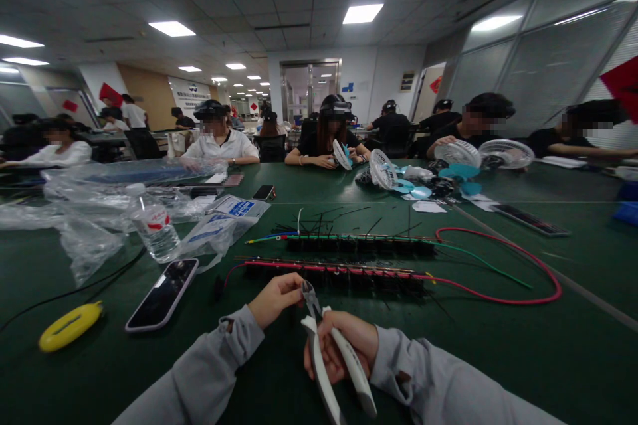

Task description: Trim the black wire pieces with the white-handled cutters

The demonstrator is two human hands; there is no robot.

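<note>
My right hand (343, 345) is wrapped round the white handles of a pair of diagonal cutters (355, 362), whose metal jaws point away from me. Beside those jaws my left hand (274, 299) pinches its thumb and fingers together; whatever lies between them is too small to make out. Just beyond both hands runs a long black strip with a thick red wire (339, 270) along it and dark tie ends sticking out. Parallel to it, farther off, lies a second black strip with a green wire (359, 239). Loose black cable-tie tails (326, 222) are scattered behind it.
Left of my hands are a phone (162, 295), a yellow oval tool (70, 327), a water bottle (154, 226) and plastic bags (224, 222). A red cable (553, 279) loops at right. Fan parts (383, 171) lie across the table, where several people sit.
</note>
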